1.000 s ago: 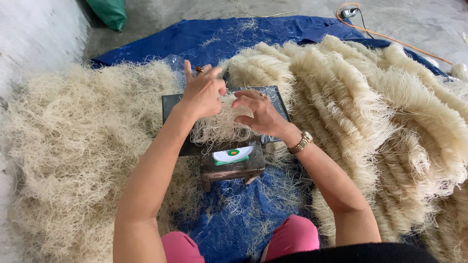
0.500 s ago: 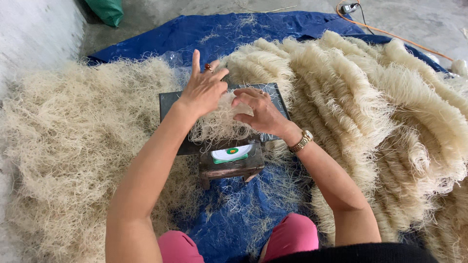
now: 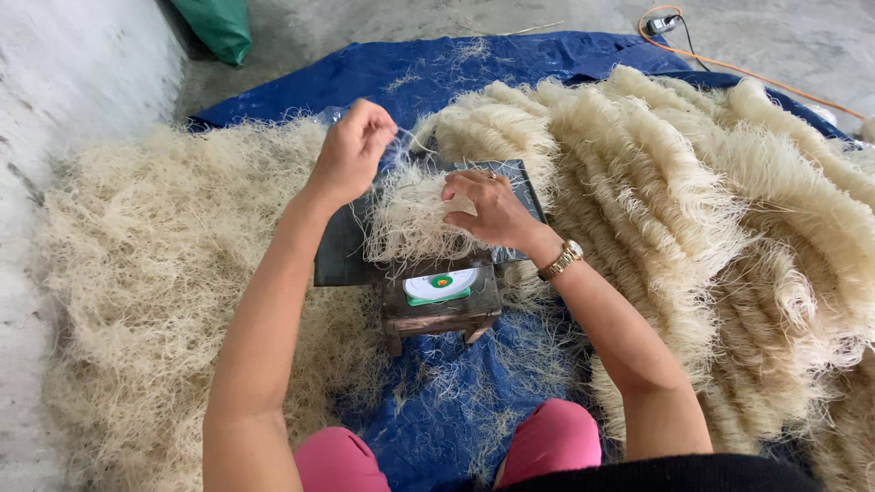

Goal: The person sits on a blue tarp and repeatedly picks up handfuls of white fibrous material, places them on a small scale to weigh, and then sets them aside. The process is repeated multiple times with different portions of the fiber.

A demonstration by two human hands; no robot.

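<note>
**A:** What are the two hands doing?

**B:** The left hand [image 3: 354,150] is lifted up, with its fingers curled shut on a few thin strands [image 3: 415,143] at about 11 o'clock from the tray. The right hand [image 3: 490,208] lies flat, palm down, pressing on the little pile of pale fibres [image 3: 410,219]. Its fingers are close together on the pile.

**A:** Where is that pile?

**B:** It sits on a dark tray [image 3: 339,255], and the tray rests on a small wooden stool [image 3: 443,314] in the middle of a blue sheet [image 3: 474,401].

**A:** Any labels?

**B:** Yes, a round white thing with a green spot [image 3: 441,284] lies on the stool, at 6 o'clock from the pile.

**A:** And around it?

**B:** A messy heap [image 3: 146,282] at 9 o'clock, neat combed bundles [image 3: 693,200] at 3 o'clock, and a green bag [image 3: 219,25] at 11 o'clock.
</note>
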